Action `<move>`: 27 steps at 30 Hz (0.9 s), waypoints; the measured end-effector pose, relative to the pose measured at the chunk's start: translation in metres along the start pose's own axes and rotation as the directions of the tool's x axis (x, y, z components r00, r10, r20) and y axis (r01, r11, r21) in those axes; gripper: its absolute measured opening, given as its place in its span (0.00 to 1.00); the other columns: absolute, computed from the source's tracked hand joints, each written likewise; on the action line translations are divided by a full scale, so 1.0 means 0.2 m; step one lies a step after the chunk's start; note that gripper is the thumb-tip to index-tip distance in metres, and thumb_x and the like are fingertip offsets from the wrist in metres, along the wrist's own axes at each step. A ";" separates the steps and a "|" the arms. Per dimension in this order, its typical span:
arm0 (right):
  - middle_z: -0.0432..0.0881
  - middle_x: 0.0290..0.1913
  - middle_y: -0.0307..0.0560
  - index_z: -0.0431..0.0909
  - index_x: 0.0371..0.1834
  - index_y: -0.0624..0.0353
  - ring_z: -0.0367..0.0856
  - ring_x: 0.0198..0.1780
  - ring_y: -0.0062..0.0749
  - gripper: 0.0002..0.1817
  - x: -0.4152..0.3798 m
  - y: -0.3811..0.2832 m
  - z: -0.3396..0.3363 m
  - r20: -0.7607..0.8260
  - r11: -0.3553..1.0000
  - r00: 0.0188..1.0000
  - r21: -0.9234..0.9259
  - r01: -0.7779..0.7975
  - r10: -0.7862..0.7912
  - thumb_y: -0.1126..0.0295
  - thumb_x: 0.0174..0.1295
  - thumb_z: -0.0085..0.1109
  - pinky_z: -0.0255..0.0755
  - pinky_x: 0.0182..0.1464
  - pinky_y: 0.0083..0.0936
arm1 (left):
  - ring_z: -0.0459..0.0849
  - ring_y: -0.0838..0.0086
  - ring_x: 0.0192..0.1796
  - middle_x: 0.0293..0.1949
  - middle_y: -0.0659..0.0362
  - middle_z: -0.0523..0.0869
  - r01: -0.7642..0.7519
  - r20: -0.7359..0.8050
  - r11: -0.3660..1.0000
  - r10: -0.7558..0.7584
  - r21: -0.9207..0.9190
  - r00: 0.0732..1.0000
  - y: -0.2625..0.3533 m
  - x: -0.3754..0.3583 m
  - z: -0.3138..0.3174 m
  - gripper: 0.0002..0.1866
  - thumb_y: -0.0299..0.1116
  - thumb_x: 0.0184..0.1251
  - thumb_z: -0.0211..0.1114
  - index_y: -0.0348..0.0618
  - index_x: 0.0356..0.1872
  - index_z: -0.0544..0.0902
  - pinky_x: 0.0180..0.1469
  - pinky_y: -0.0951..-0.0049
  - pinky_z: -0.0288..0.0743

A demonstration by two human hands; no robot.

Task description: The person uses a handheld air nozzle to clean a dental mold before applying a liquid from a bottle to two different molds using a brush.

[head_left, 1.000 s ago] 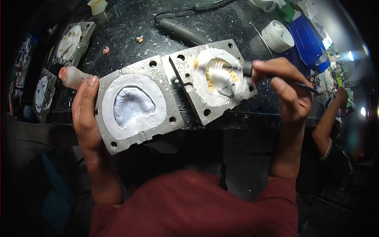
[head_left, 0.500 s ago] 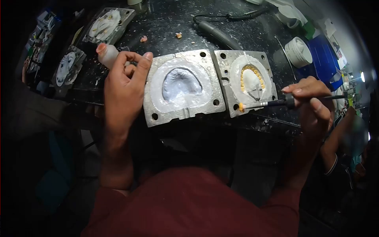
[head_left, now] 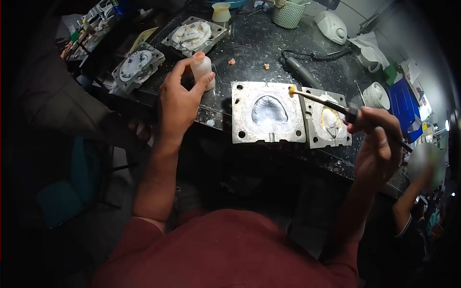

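Observation:
My left hand [head_left: 179,103] is closed around a small white bottle [head_left: 202,71] with an orange-pink top, upright on the bench. In my right hand [head_left: 379,137] is a slim black-handled brush [head_left: 322,101], its yellowish tip pointing left over the seam between two metal flask halves. The left flask half [head_left: 245,120] holds pale plaster with a shiny, grey-blue arch-shaped hollow. Beside it, the right flask half [head_left: 315,130] carries a white cast [head_left: 330,119] with a row of yellow teeth, partly covered by the brush.
Two more plaster-filled flask halves, one farther back [head_left: 211,41] and one at left [head_left: 158,60], lie on the black bench [head_left: 245,53]. A grey handpiece [head_left: 301,72] with a cord, a white tub [head_left: 376,96], a blue bin [head_left: 406,103] and a woven basket [head_left: 288,15] stand behind. Another person's arm [head_left: 408,197] shows at right.
The view has shifted, showing more of the bench. The brush has risen from the right flask half's lower left corner to above the seam. The bottle, tilted before, is now upright.

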State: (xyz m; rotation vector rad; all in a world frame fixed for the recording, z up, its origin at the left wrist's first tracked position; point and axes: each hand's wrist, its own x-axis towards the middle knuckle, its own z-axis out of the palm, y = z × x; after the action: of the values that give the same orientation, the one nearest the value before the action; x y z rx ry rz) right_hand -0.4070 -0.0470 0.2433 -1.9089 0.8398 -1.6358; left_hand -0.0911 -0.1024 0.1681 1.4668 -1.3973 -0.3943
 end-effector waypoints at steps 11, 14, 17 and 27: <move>0.89 0.40 0.49 0.84 0.44 0.70 0.87 0.43 0.30 0.12 0.20 0.08 0.16 0.403 0.989 0.914 -0.146 0.010 0.050 0.80 0.63 0.53 0.80 0.50 0.26 | 0.84 0.70 0.48 0.47 0.56 0.88 -0.217 -0.118 0.933 0.190 -0.286 0.975 0.04 -0.19 0.05 0.20 0.34 0.65 0.75 0.41 0.56 0.82 0.54 0.69 0.77; 0.89 0.39 0.49 0.84 0.44 0.70 0.88 0.43 0.30 0.11 0.26 0.08 0.22 0.474 0.976 0.877 -0.213 0.031 0.075 0.82 0.61 0.53 0.80 0.49 0.25 | 0.84 0.69 0.46 0.45 0.55 0.87 -0.199 -0.129 0.924 0.165 -0.325 0.978 0.02 -0.23 0.12 0.21 0.35 0.66 0.74 0.40 0.56 0.80 0.52 0.69 0.77; 0.90 0.38 0.50 0.84 0.43 0.70 0.89 0.41 0.31 0.12 0.28 0.05 0.24 0.467 0.944 0.873 -0.328 0.028 0.136 0.84 0.60 0.54 0.81 0.47 0.26 | 0.84 0.68 0.46 0.46 0.53 0.85 -0.191 -0.157 0.909 0.141 -0.371 0.977 -0.01 -0.24 0.17 0.21 0.33 0.65 0.75 0.37 0.55 0.79 0.49 0.69 0.78; 0.87 0.38 0.60 0.82 0.47 0.79 0.87 0.38 0.37 0.15 0.28 -0.02 0.19 0.402 0.906 0.894 -0.423 -0.011 0.198 0.74 0.67 0.57 0.81 0.43 0.30 | 0.80 0.61 0.57 0.56 0.48 0.80 -0.359 -0.105 0.922 0.347 -0.141 0.932 -0.07 -0.23 0.17 0.28 0.25 0.62 0.76 0.32 0.61 0.73 0.61 0.65 0.75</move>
State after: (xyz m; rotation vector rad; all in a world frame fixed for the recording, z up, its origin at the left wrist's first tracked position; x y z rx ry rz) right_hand -0.3634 -0.0855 0.2787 -2.3426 1.1311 -0.9439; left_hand -0.1236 -0.0808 0.1242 1.0616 -1.4958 -0.2091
